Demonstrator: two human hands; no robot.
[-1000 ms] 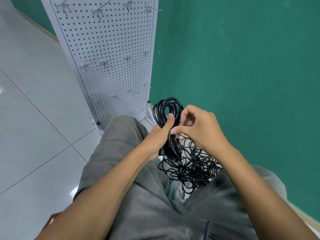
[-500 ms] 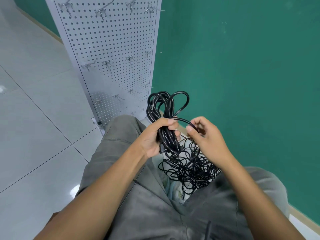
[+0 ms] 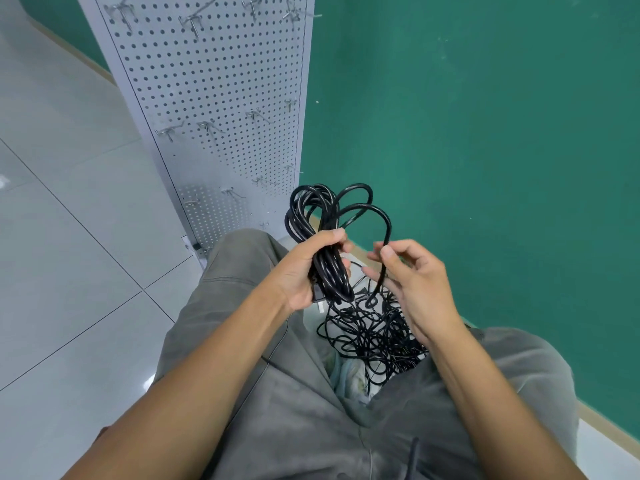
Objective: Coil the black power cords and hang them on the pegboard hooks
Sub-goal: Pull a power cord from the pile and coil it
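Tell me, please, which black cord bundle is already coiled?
The one gripped in the left hand: the coil, looped neatly, unlike the tangle lying below.

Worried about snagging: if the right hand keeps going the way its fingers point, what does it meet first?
Probably the coiled bundle gripped by the left hand; the right hand points left toward it, though depth is unclear.
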